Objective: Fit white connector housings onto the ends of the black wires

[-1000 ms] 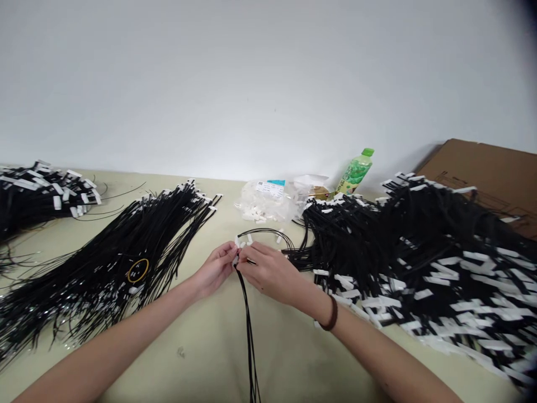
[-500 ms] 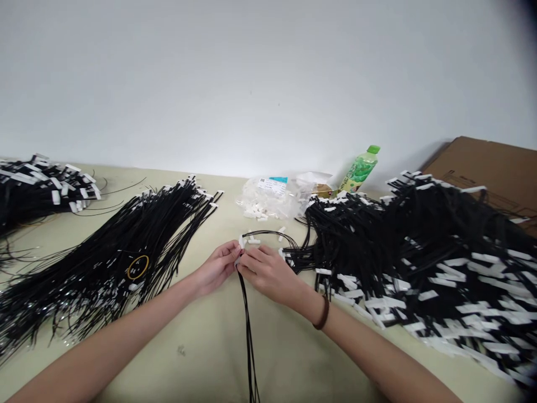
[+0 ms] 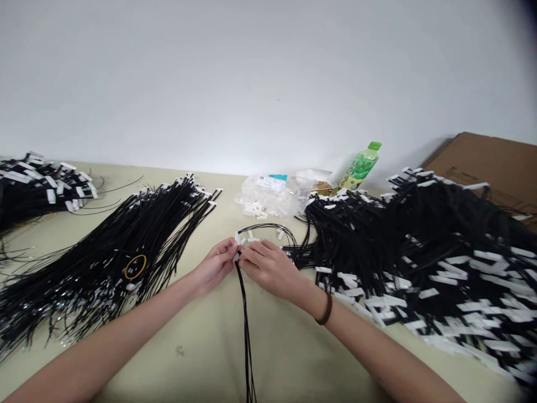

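Observation:
My left hand (image 3: 218, 263) pinches a small white connector (image 3: 238, 238) near the middle of the table. Thin black wires (image 3: 268, 226) arc from that connector to the right. Close against it, my right hand (image 3: 268, 266) has its fingers closed on the end of another set of black wires (image 3: 246, 330), which hang down toward the table's front edge. The fingers hide most of the place where wires and connector meet. Just behind my right hand lie a few loose white connectors (image 3: 253, 239).
Black wire bundles with white ends lie at left (image 3: 138, 235), far left (image 3: 46, 184) and right (image 3: 356, 246). A yellow band (image 3: 135, 267) rests on the left bundle. Behind are a clear bag of white connectors (image 3: 266, 196), a green-capped bottle (image 3: 361, 168) and a cardboard box (image 3: 490, 168).
Both hands stay together with only slight finger movement. The right fingertips have shifted a little on the wire ends, and the view has moved slightly.

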{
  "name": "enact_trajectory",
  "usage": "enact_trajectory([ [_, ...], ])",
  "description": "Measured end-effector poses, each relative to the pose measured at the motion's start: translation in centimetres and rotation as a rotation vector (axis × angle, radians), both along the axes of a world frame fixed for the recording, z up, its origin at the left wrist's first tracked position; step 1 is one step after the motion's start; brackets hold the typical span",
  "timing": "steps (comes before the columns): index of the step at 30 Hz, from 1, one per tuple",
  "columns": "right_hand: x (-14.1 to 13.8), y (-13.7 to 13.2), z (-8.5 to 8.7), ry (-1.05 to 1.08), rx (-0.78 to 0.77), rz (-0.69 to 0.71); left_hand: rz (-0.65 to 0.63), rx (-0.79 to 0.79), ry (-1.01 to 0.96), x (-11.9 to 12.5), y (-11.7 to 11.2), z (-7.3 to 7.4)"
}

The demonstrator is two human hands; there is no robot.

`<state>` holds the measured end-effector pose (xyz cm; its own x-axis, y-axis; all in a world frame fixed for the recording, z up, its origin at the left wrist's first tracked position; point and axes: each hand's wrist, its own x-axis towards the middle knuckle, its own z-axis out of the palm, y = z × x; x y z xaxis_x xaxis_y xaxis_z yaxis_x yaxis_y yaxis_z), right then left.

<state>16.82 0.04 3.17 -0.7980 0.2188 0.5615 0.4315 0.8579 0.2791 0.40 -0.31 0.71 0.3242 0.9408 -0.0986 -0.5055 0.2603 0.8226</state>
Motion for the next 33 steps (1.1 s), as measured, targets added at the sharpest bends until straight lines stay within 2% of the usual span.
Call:
enact_trajectory([
  [5, 0.1, 0.04, 0.25, 0.027, 0.016, 0.011, 0.007, -0.017, -0.023, -0.02, 0.22, -0.2],
  [15, 0.02, -0.16, 0.31, 0.023, 0.08, 0.067, -0.036, -0.048, 0.059, -0.12, -0.07, -0.03],
  [24, -0.18, -0.02, -0.16, 0.018, 0.017, 0.148, -0.06, -0.061, 0.109, -0.17, -0.05, -0.01],
  [33, -0.04, 0.14, -0.64, -0.044, 0.026, 0.075, -0.06, -0.012, 0.109, -0.22, -0.08, -0.15],
])
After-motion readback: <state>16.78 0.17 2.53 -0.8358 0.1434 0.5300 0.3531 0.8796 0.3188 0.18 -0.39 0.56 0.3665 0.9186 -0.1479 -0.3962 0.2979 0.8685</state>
